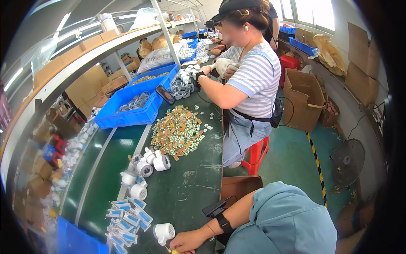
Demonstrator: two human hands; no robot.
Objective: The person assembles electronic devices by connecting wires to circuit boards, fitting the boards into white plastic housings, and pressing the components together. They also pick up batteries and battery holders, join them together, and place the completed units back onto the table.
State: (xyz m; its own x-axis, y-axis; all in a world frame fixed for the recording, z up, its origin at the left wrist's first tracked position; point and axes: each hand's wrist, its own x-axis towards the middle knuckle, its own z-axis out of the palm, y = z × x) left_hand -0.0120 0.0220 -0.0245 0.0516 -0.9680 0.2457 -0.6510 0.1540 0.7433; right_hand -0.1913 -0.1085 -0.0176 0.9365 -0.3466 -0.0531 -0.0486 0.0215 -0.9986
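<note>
My right hand (187,242) is at the bottom edge, its fingers closed around something yellow that the frame mostly cuts off. Right beside the fingertips is a white round plastic housing (164,231) with a perforated face and a short stub. A black strap with a small dark box (215,208) circles my wrist. My left hand is out of the picture. To the left of the housing lies a heap of clear plastic pieces with blue strips (129,222). Several more white housings (138,192) stand farther up the bench.
A pile of small green and tan circuit boards (177,132) covers the bench's middle. Beyond it are a phone (165,94) and blue crates (111,115) with grey rings. A co-worker (249,84) sits on a red stool (256,154). A blue bin (78,238) stands lower left.
</note>
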